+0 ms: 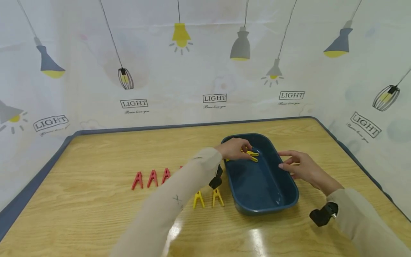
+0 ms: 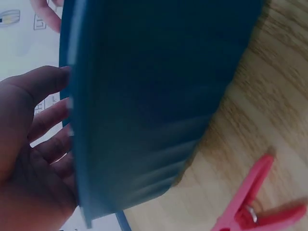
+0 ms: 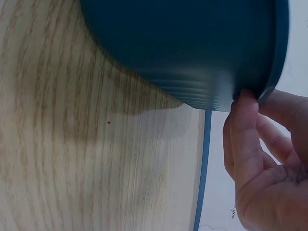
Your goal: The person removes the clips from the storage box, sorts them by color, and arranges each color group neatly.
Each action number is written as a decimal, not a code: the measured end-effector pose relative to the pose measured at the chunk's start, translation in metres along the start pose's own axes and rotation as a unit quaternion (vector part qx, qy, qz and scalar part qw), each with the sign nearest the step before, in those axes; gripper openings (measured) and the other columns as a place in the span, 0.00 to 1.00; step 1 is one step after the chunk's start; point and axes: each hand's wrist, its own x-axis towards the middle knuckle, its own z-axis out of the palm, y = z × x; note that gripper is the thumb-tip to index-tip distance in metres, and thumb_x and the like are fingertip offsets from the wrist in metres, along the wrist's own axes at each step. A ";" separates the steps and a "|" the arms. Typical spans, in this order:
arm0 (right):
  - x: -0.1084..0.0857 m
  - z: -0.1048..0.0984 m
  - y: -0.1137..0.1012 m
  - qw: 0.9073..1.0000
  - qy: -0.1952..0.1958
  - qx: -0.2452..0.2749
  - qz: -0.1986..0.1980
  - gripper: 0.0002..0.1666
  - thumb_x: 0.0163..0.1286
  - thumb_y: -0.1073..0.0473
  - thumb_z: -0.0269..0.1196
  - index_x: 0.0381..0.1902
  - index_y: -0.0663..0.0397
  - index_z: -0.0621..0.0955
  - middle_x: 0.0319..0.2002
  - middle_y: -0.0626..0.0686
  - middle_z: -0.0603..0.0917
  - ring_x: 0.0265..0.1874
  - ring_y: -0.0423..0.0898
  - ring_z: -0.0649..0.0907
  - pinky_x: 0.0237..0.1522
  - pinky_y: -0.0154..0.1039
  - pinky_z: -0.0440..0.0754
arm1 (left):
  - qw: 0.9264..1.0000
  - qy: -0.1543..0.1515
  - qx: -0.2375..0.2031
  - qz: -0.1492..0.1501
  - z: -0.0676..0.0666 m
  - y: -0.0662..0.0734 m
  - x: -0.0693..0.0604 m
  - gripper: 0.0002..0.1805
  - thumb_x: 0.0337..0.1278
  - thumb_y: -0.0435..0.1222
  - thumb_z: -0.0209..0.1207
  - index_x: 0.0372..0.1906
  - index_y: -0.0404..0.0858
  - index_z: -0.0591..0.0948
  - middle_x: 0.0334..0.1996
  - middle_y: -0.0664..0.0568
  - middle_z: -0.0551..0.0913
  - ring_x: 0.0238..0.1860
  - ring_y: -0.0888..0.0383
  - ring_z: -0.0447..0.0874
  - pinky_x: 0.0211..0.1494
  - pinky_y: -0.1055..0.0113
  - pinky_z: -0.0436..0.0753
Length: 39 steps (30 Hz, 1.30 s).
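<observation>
A deep blue plastic basin [image 1: 257,185] stands on the wooden table. My left hand [image 1: 235,148] reaches over its left rim and pinches a yellow clothespin [image 1: 253,154] inside; in the left wrist view the fingers are partly behind the basin wall [image 2: 144,96]. A bit of yellow shows under this hand, mostly hidden. At the right rim, my right hand [image 1: 305,167] grips the basin, thumb on the rim and fingers against the outer wall in the right wrist view. Two yellow clothespins [image 1: 217,197] lie left of the basin, near the left forearm.
Several red clothespins [image 1: 152,178] lie in a row on the table [image 1: 96,214], partly covered by the left sleeve [image 1: 170,200]. One red clothespin [image 2: 250,202] shows large in the left wrist view. A lamp-patterned white curtain [image 1: 179,89] rises behind the table's far edge.
</observation>
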 end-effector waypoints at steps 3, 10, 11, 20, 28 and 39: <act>-0.002 0.000 0.001 1.000 0.002 0.002 0.004 0.34 0.64 0.53 0.56 0.64 0.61 0.60 0.42 0.62 0.74 0.37 0.50 0.77 0.34 0.45 0.79 | 1.000 0.005 0.001 -0.011 0.005 -0.001 0.004 0.22 0.58 0.41 0.54 0.55 0.37 0.71 0.50 0.47 0.74 0.51 0.56 0.72 0.48 0.70 0.72; -0.004 0.000 0.005 1.000 0.007 0.006 0.004 0.34 0.64 0.53 0.57 0.63 0.62 0.60 0.40 0.61 0.75 0.35 0.49 0.77 0.33 0.43 0.78 | 0.999 0.023 -0.005 -0.044 0.015 0.003 0.014 0.22 0.59 0.40 0.53 0.57 0.38 0.70 0.53 0.48 0.72 0.53 0.56 0.70 0.50 0.69 0.71; -0.004 0.000 0.005 1.000 0.007 0.006 0.004 0.34 0.64 0.53 0.57 0.63 0.62 0.60 0.40 0.61 0.75 0.35 0.49 0.77 0.33 0.43 0.78 | 0.999 0.023 -0.008 -0.045 0.016 0.005 0.016 0.22 0.59 0.40 0.53 0.57 0.37 0.70 0.54 0.48 0.72 0.53 0.56 0.70 0.50 0.69 0.71; -0.003 0.000 0.004 1.000 0.001 0.005 -0.001 0.35 0.64 0.52 0.56 0.64 0.61 0.60 0.41 0.61 0.75 0.37 0.50 0.77 0.35 0.45 0.78 | 0.999 0.021 0.035 -0.023 0.026 0.003 0.023 0.20 0.56 0.40 0.56 0.52 0.37 0.74 0.48 0.50 0.76 0.47 0.58 0.74 0.45 0.71 0.72; 0.000 -0.001 0.003 1.000 0.001 0.000 0.009 0.34 0.64 0.52 0.56 0.64 0.60 0.60 0.42 0.61 0.75 0.38 0.50 0.77 0.35 0.46 0.78 | 0.998 0.017 0.052 -0.009 0.026 -0.001 0.024 0.17 0.55 0.37 0.57 0.51 0.37 0.76 0.49 0.49 0.76 0.48 0.57 0.74 0.47 0.72 0.72; 0.002 -0.001 0.002 1.000 0.003 -0.002 0.015 0.34 0.64 0.52 0.56 0.64 0.60 0.61 0.40 0.60 0.75 0.36 0.49 0.77 0.34 0.44 0.78 | 0.999 -0.023 0.034 -0.007 0.028 -0.004 0.028 0.14 0.52 0.33 0.59 0.46 0.38 0.79 0.41 0.51 0.80 0.40 0.60 0.77 0.39 0.75 0.73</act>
